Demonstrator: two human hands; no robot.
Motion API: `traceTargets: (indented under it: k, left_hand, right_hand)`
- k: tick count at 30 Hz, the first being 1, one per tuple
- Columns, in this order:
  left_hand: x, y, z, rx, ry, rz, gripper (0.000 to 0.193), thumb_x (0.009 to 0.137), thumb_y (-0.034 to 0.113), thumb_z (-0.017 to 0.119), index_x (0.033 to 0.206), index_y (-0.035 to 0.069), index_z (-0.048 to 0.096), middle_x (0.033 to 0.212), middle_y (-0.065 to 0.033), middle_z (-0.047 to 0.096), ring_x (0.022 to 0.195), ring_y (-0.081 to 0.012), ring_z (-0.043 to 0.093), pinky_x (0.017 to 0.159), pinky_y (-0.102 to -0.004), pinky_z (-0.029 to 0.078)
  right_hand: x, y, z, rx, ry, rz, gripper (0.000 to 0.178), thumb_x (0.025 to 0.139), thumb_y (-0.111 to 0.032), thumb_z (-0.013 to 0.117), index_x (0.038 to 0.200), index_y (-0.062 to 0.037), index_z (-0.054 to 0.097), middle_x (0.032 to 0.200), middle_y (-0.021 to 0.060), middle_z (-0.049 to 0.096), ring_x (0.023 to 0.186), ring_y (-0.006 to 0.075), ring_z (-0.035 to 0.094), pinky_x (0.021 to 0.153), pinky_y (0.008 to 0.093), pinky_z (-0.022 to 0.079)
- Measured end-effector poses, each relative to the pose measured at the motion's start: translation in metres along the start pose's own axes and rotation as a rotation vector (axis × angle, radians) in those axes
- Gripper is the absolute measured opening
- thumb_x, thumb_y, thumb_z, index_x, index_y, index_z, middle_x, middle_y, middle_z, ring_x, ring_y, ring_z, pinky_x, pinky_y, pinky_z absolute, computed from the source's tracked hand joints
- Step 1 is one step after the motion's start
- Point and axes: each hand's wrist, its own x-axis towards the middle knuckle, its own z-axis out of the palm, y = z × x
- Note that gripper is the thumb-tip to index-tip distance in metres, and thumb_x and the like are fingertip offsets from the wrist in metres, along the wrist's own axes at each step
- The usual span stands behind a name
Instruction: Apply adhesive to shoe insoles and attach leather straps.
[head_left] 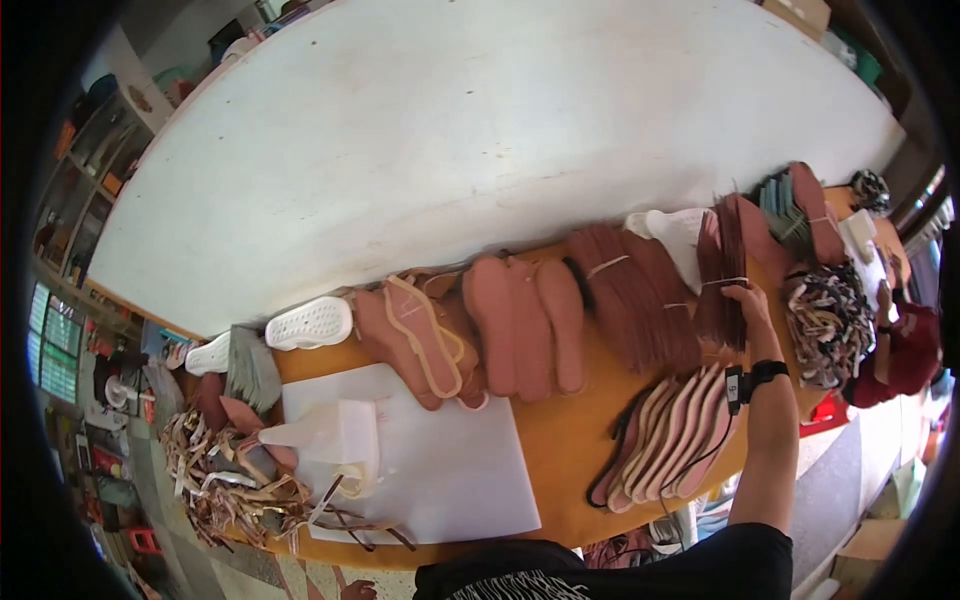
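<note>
My right hand (747, 303) reaches far across the table, its fingers curled against a tied bundle of dark brown insoles (721, 265) standing on edge. Left of that bundle lie larger stacks of brown insoles (640, 315), bound with bands. Below my right forearm, a fanned row of pink insoles with pale and dark edges (665, 435) rests near the table's front edge. Only a small part of my left hand (358, 591) shows at the lower edge, low beside the table; its fingers are mostly cut off.
A white sheet (480, 480) carries a translucent plastic bottle (345, 440). Tangled strap pieces (230, 490) lie left, more straps (830, 320) right. Reddish-brown soles (515, 330) and a white sole (310, 323) line the white board (480, 130). Another person in red (910, 345) is at right.
</note>
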Motion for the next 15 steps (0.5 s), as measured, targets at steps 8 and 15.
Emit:
traceTargets:
  k: [8, 15]
  left_hand:
    - [0.017, 0.025, -0.011, 0.120, -0.091, 0.220, 0.026, 0.074, 0.016, 0.050, 0.094, 0.006, 0.061, 0.076, -0.0147, 0.061, 0.074, -0.0251, 0.058, 0.071, -0.0350, 0.044]
    - [0.044, 0.058, -0.019, 0.114, -0.015, 0.519, 0.027, 0.076, 0.021, 0.053, 0.096, 0.004, 0.059, 0.084, -0.0176, 0.059, 0.080, -0.0255, 0.056, 0.071, -0.0355, 0.043]
  right_hand:
    - [-0.077, -0.049, -0.053, 0.134, 0.141, -0.262, 0.019, 0.066, -0.010, 0.061, 0.081, 0.0020, 0.056, 0.070, 0.0061, 0.057, 0.058, 0.0150, 0.055, 0.053, 0.0253, 0.044]
    - [-0.179, -0.077, -0.061, 0.236, -0.003, -0.283, 0.024, 0.067, -0.002, 0.058, 0.091, 0.0009, 0.053, 0.077, 0.0062, 0.058, 0.066, 0.0142, 0.055, 0.061, 0.0254, 0.045]
